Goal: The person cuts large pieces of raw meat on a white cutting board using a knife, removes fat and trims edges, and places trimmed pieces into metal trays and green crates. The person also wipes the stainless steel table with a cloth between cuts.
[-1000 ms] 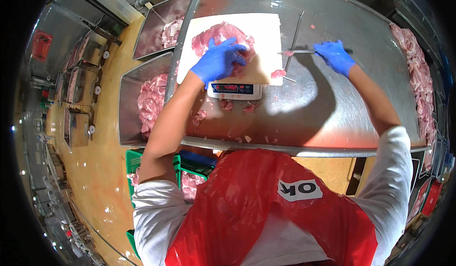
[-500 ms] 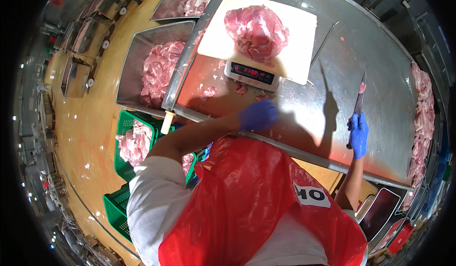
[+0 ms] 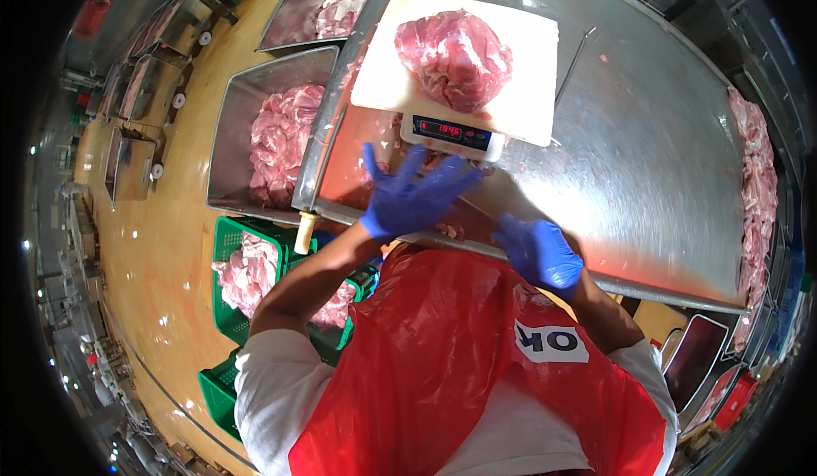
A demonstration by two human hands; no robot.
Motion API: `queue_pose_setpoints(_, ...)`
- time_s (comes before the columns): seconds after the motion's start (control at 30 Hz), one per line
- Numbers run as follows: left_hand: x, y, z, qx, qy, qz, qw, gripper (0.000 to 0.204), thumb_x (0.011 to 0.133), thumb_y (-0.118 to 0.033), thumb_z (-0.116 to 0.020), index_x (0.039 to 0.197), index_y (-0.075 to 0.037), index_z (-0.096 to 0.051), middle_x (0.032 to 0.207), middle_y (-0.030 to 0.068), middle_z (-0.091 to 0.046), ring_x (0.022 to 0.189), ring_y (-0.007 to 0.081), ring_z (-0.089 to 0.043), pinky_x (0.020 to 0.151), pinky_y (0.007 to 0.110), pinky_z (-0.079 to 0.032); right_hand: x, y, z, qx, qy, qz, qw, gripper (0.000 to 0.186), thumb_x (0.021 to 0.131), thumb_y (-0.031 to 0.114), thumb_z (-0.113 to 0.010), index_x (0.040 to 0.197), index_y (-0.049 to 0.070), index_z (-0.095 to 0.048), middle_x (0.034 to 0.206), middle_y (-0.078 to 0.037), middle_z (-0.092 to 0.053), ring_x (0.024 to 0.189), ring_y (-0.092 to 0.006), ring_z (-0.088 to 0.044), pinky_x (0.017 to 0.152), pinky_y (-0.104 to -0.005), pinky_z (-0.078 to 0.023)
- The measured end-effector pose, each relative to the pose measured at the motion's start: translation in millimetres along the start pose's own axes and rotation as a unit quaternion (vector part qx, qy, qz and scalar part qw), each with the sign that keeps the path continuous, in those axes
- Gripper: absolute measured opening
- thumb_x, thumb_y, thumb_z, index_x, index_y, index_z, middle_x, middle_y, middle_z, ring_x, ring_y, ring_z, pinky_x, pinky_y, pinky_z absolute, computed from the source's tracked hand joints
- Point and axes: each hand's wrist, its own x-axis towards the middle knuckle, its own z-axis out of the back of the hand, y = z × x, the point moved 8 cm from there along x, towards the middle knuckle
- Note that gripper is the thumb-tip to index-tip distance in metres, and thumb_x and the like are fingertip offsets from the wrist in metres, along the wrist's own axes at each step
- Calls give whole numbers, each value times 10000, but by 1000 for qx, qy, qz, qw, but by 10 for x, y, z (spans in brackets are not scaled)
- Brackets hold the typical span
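My left hand (image 3: 417,193), in a blue glove, is spread over the near edge of the steel table, fingers apart, just below the scale (image 3: 498,147). To its right my right hand (image 3: 543,253), also gloved in blue, is closed round the knife (image 3: 479,208). Only a thin line of the blade shows, pointing toward the left hand; the handle is hidden in the glove. A large piece of raw meat (image 3: 455,61) rests on the white board (image 3: 532,85), which lies over the back of the scale. Small meat scraps lie around the left hand.
Left of the steel table (image 3: 672,161) stand a metal bin (image 3: 230,136) and another farther back, both with meat. Green crates (image 3: 225,276) hold meat below them. A thin metal rod (image 3: 583,46) lies beside the board. A row of meat (image 3: 755,187) lines the table's right side.
My right hand has swung left with the knife, from the table's right part to near my left hand. My left hand has moved left and its fingers have spread. The scale's red digits have changed.
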Motion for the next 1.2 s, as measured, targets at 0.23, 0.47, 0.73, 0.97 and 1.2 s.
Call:
queue_pose_setpoints(0.23, -1030, 1416, -583, -187, 206, 296, 914, 484, 894, -345, -665, 1331, -143, -614, 1523, 173, -391, 1367, 429, -391, 1125, 573, -294, -41, -583, 227, 15, 16, -75, 997, 213, 1008, 238, -527, 950, 39, -576, 757, -149, -641, 632, -277, -640, 583, -411, -508)
queue_pose_setpoints(0.47, 361, 2715, -1271, -422, 67, 394, 813, 439, 1006, -295, -540, 1335, -7, -577, 1314, 200, -608, 1225, 310, -574, 1052, 411, -435, 818, -1230, 462, 575, -244, -155, 766, 311, 1028, 247, -538, 1157, -32, -585, 1156, -186, -658, 1088, -273, -644, 920, -412, -552)
queue_pose_setpoints(0.73, 997, 2033, -2721, -669, 206, 221, 679, 464, 1017, -232, -401, 1392, 14, -522, 1419, 130, -549, 1343, 242, -477, 1163, 357, -324, 1595, -1012, -137, 688, -301, -108, 651, 130, 1024, 192, -551, 1062, 79, -603, 884, -47, -623, 783, -166, -622, 722, -339, -581)
queue_pose_setpoints(0.97, 913, 1400, -2049, -523, 178, 206, 808, 621, 950, -217, -612, 1414, 122, -377, 1413, 312, -465, 1345, 379, -449, 1139, 412, -334, 1513, -1063, -70, 691, -325, -122, 634, 154, 1023, 224, -555, 1001, 80, -603, 844, -32, -610, 750, -142, -582, 723, -287, -511)
queue_pose_setpoints(1.2, 817, 1945, -2414, -291, 337, 35, 895, 407, 982, -124, -533, 1330, 83, -493, 1313, 233, -557, 1292, 355, -498, 1087, 401, -400, 1385, -1231, 51, 679, -332, -128, 643, 166, 1024, 232, -551, 1028, 78, -614, 857, -31, -622, 766, -138, -581, 730, -287, -510)
